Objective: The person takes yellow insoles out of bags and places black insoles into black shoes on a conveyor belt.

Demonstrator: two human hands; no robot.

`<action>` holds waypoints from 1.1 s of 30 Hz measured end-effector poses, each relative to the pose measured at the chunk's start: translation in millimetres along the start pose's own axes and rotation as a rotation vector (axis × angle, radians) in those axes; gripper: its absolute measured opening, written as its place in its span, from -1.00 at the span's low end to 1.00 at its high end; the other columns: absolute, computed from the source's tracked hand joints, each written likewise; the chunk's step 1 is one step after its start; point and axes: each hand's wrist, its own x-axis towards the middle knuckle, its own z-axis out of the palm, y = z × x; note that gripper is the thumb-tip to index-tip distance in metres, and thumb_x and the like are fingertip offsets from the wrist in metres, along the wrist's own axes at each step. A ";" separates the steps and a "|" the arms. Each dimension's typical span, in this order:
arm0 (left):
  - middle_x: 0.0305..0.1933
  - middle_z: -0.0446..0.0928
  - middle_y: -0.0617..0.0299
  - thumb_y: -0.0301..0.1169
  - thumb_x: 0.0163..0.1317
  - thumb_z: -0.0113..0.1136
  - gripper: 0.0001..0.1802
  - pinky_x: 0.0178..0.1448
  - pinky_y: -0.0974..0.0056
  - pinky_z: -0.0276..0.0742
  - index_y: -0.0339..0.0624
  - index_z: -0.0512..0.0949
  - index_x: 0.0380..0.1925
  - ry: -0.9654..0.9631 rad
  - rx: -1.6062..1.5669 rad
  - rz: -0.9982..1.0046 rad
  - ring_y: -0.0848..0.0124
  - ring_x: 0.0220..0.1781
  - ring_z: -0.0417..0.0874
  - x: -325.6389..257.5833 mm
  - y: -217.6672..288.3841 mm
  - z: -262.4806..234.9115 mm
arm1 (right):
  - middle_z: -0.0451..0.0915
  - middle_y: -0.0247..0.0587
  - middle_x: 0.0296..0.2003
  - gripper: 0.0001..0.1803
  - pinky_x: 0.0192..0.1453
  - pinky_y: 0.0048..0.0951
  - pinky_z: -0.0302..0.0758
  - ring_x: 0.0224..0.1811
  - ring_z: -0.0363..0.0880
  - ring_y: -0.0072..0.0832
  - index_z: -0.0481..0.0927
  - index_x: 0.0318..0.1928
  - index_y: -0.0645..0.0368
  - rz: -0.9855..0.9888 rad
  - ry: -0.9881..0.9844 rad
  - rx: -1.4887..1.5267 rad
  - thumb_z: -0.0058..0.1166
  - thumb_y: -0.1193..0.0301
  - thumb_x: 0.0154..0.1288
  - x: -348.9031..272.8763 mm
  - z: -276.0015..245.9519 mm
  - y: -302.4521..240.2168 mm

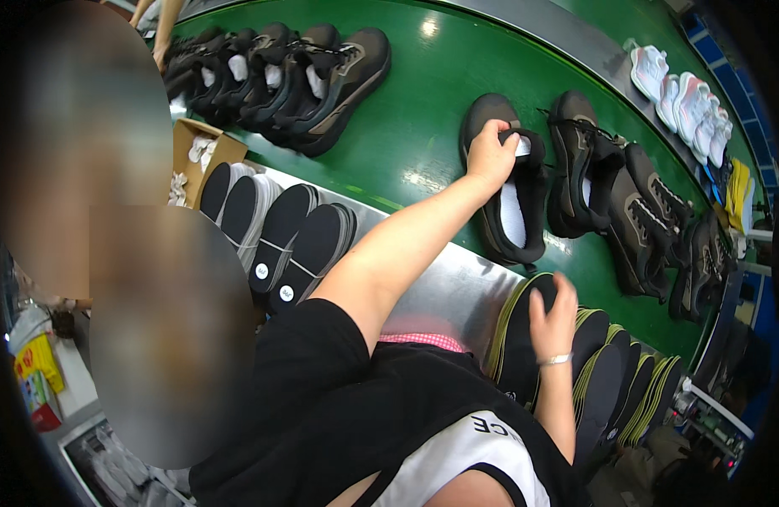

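Head view: right hand [554,317] at black insoles [514,338], thumb and fingers spread, contact unclear. Farther, left hand [489,160] has fingers closed on brown-black shoe [533,207], toe pointing away, on green surface [427,101].

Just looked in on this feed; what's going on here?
A person's left hand grips a dark shoe near its tongue, on a green surface. Their right hand, fingers apart, is at the black, yellow-edged insoles; contact is unclear. More dark shoes sit to either side.
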 end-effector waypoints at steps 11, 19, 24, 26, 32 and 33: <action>-0.24 0.49 -0.10 -0.27 0.05 0.10 -0.66 -0.09 0.13 0.40 -0.26 0.41 -0.23 -0.084 0.008 0.049 0.03 -0.16 0.50 -0.3 -0.9 -1.3 | 0.06 0.17 0.18 -0.21 0.09 -0.05 0.21 0.15 0.17 -0.02 0.30 0.01 0.09 0.596 -0.139 -0.444 0.26 0.03 -0.27 -112.1 28.6 -3.5; -0.17 0.44 -0.08 -0.30 0.08 0.05 -0.68 -0.05 0.13 0.35 -0.29 0.37 -0.24 -0.078 0.011 0.090 0.04 -0.10 0.45 -7.4 -8.3 -11.5 | 0.29 0.06 -0.01 -0.29 0.09 -0.13 0.20 0.07 0.25 -0.04 0.34 -0.10 0.19 0.511 0.005 -0.400 0.30 0.12 -0.28 -125.9 25.0 -4.3; -0.19 0.45 -0.06 -0.28 0.06 0.07 -0.69 -0.06 0.12 0.36 -0.26 0.39 -0.26 -0.076 0.021 0.086 0.04 -0.11 0.46 -8.5 -6.2 -11.4 | 0.29 0.00 -0.18 -0.54 0.09 -0.16 0.16 -0.05 0.25 -0.09 0.31 -0.32 0.25 0.227 0.335 -0.091 0.24 0.32 -0.20 -123.4 -11.4 -20.0; -0.21 0.47 -0.04 -0.27 0.04 0.08 -0.71 -0.08 0.10 0.38 -0.21 0.42 -0.28 -0.057 0.022 0.108 0.04 -0.14 0.48 -5.6 -6.2 -3.8 | 0.32 -0.06 -0.24 -0.70 0.14 -0.19 0.13 0.02 0.24 -0.13 0.34 -0.38 0.22 0.122 0.307 0.100 0.15 0.43 -0.14 -100.5 -39.0 -9.9; -0.20 0.51 -0.01 -0.25 0.03 0.11 -0.65 -0.04 0.21 0.41 -0.25 0.48 -0.23 -0.133 0.081 0.164 0.15 -0.12 0.52 16.0 -13.1 -32.1 | 0.45 -0.08 -0.22 -0.88 -0.28 -0.38 0.44 -0.32 0.50 -0.22 0.52 -0.54 0.20 -0.369 0.038 -0.131 0.13 0.41 -0.12 9.9 -88.9 -67.3; -0.18 0.51 -0.01 -0.23 0.03 0.12 -0.62 -0.03 0.22 0.40 -0.26 0.48 -0.21 -0.174 0.112 0.183 0.17 -0.10 0.52 19.8 -14.2 -32.0 | 0.46 -0.13 -0.24 -0.86 -0.34 -0.36 0.44 -0.38 0.51 -0.24 0.51 -0.59 0.17 -0.455 -0.037 -0.267 0.11 0.36 -0.10 24.5 -92.3 -62.9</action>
